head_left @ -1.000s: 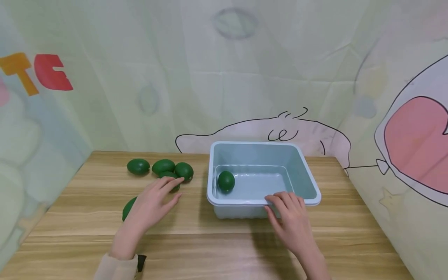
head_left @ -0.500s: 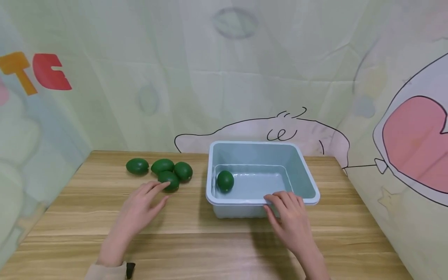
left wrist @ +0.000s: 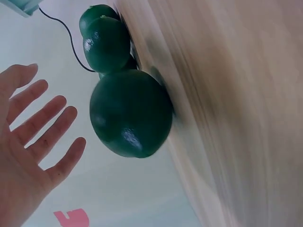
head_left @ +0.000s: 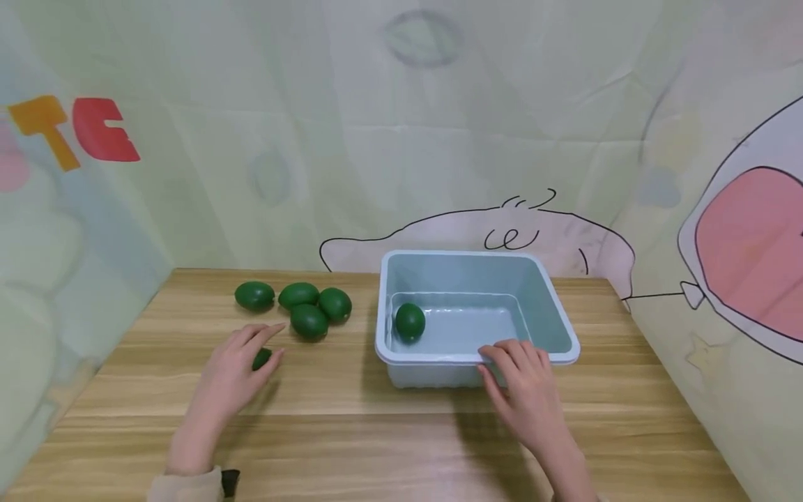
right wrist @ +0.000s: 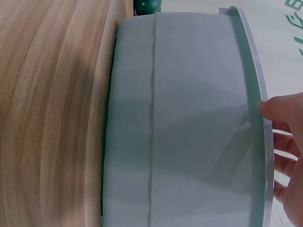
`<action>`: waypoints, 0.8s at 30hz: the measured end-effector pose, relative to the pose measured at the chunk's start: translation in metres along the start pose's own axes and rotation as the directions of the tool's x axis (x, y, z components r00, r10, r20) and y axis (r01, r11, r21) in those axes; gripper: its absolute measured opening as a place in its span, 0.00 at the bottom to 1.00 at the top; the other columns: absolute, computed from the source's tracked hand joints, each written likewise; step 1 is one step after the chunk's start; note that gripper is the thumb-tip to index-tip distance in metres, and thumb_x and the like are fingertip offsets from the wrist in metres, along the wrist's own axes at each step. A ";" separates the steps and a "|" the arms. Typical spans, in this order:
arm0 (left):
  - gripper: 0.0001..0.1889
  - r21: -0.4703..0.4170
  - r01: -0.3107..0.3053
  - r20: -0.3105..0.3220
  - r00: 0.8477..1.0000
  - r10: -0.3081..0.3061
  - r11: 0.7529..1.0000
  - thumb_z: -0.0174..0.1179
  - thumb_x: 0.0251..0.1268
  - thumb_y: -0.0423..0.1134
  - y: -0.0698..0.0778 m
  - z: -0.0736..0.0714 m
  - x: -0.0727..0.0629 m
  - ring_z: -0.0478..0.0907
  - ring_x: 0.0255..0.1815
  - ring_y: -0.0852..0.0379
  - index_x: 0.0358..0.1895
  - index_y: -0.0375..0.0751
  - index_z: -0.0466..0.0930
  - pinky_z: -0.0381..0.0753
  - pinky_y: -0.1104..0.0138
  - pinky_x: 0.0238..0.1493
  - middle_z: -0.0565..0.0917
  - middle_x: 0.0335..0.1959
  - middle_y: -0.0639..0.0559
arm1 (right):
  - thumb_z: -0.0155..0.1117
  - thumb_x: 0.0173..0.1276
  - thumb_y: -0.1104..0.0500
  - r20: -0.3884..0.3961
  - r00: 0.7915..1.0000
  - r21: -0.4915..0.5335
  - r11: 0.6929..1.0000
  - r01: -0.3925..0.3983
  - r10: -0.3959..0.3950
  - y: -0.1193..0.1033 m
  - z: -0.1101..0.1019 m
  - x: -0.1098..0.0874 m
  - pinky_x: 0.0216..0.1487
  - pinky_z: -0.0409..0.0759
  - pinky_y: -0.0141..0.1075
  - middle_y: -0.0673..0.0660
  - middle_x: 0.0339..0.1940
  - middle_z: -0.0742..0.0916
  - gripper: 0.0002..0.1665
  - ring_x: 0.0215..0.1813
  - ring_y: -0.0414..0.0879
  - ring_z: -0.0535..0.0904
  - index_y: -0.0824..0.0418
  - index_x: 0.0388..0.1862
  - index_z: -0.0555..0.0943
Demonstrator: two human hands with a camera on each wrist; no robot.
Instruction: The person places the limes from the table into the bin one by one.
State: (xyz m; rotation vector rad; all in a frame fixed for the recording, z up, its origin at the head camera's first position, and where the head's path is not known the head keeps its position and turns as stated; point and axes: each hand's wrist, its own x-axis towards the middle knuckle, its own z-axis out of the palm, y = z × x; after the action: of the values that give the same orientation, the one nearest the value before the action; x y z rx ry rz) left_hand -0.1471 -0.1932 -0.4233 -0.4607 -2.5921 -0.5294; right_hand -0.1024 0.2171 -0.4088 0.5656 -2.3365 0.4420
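Note:
My left hand [head_left: 235, 369] hovers over the left side of the table, fingers spread and apart from the thumb. A dark green lime [head_left: 261, 358] shows partly between its thumb and fingers; in the left wrist view, that hand [left wrist: 38, 142] stands clear of the nearest lime [left wrist: 130, 113]. Just beyond lie several more limes, one [head_left: 309, 321] at the front of a touching cluster. With its thumb outside and fingers over the edge, my right hand [head_left: 523, 390] pinches the front rim of a pale blue plastic bin [head_left: 426, 360]. One lime [head_left: 410, 322] lies inside the bin, at the left.
A separate lime [head_left: 254, 296] lies near the back left of the wooden table [head_left: 376, 453]. Behind the table hangs a printed cloth backdrop [head_left: 351, 139], close to the back of the bin, and it continues along both sides.
My left hand has drawn back leftward from the lime cluster to above the nearer lime. My right hand stays at the bin's rim, and the bin stays in place.

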 end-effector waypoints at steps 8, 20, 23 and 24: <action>0.24 0.001 0.039 0.062 0.997 -0.039 0.999 0.67 0.56 0.38 -0.007 0.002 -0.006 0.76 0.51 0.39 0.58 0.39 0.77 0.74 0.43 0.51 0.79 0.49 0.39 | 0.56 0.71 0.49 -0.009 1.000 -0.005 1.000 0.009 -0.009 0.001 0.000 -0.003 0.44 0.69 0.44 0.52 0.38 0.82 0.14 0.42 0.49 0.75 0.57 0.44 0.82; 0.29 0.013 0.183 0.249 0.951 -0.181 0.983 0.66 0.58 0.41 -0.020 -0.003 -0.008 0.71 0.56 0.31 0.64 0.38 0.71 0.70 0.38 0.53 0.73 0.57 0.33 | 0.47 0.75 0.45 -0.020 1.000 -0.002 1.000 0.018 -0.018 0.002 0.001 -0.001 0.44 0.68 0.44 0.52 0.38 0.82 0.21 0.42 0.49 0.75 0.57 0.44 0.82; 0.29 0.017 0.194 0.268 0.944 -0.191 0.981 0.66 0.57 0.41 -0.020 -0.003 -0.008 0.71 0.56 0.31 0.63 0.38 0.72 0.71 0.38 0.53 0.72 0.58 0.33 | 0.47 0.75 0.45 -0.015 1.000 -0.002 1.000 0.015 -0.015 0.002 0.001 -0.001 0.44 0.68 0.44 0.52 0.38 0.82 0.21 0.42 0.49 0.75 0.57 0.44 0.82; 0.29 0.020 0.196 0.275 0.942 -0.194 0.980 0.66 0.57 0.42 -0.020 -0.003 -0.008 0.71 0.56 0.30 0.63 0.38 0.72 0.72 0.38 0.53 0.72 0.58 0.32 | 0.47 0.75 0.45 -0.014 1.000 -0.001 1.000 0.014 -0.014 0.002 0.001 -0.001 0.44 0.68 0.44 0.52 0.38 0.82 0.21 0.42 0.49 0.75 0.57 0.45 0.82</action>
State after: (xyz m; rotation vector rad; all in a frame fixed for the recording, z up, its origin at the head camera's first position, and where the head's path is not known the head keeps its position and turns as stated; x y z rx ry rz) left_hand -0.1475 -0.2134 -0.4306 -0.2980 -2.9255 -0.5760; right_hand -0.1034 0.2183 -0.4104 0.5762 -2.3184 0.4365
